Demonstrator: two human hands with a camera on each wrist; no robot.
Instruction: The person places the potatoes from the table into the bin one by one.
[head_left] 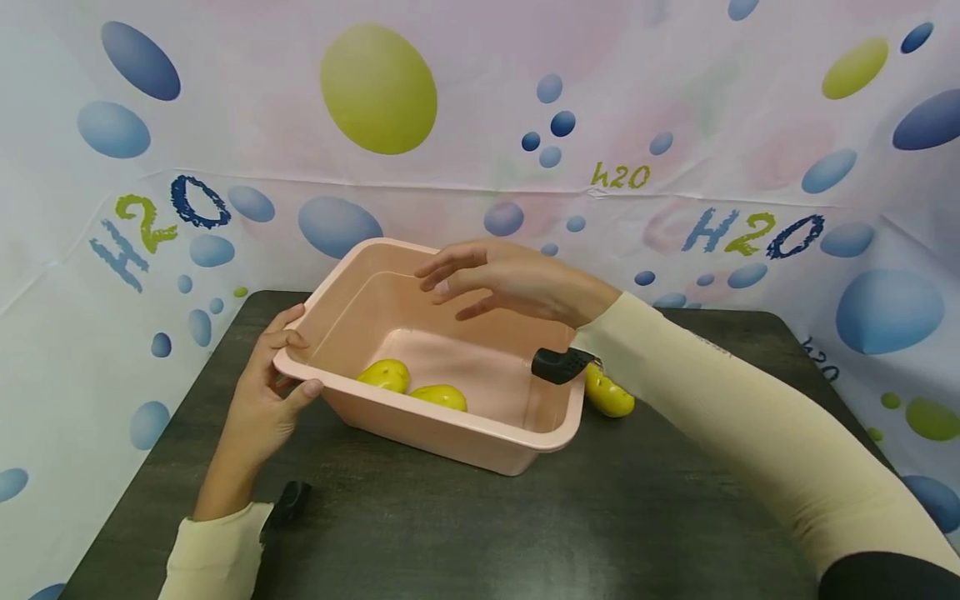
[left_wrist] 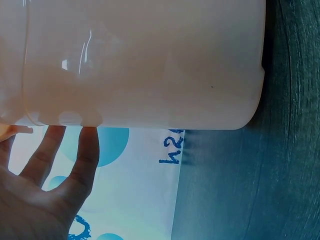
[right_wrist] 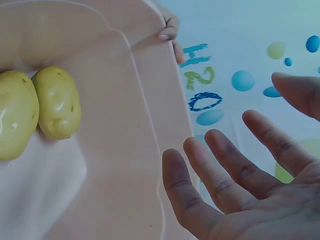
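A pale pink plastic basin (head_left: pixel 442 437) stands on the dark table, with two yellow potatoes (head_left: pixel 386 375) (right_wrist: pixel 59 102) lying inside near its front left. My left hand (head_left: pixel 258 400) grips the basin's left corner, fingers over the rim and thumb along the front edge. In the left wrist view, its fingertips (left_wrist: pixel 90 137) meet the basin wall. Over the back of the basin hovers my right hand (head_left: pixel 498 279), fingers loosely spread and holding nothing. Beside the basin's right end lies another potato (head_left: pixel 609 396), partly hidden by the right sleeve.
The dark wooden table (head_left: pixel 420 533) carries the basin and potatoes. Right behind it hangs a white sheet (head_left: pixel 480 167) printed with blue and green bubbles and lettering. Black wrist cameras (head_left: pixel 561 365) stick out from both sleeves, the right one over the basin's right end.
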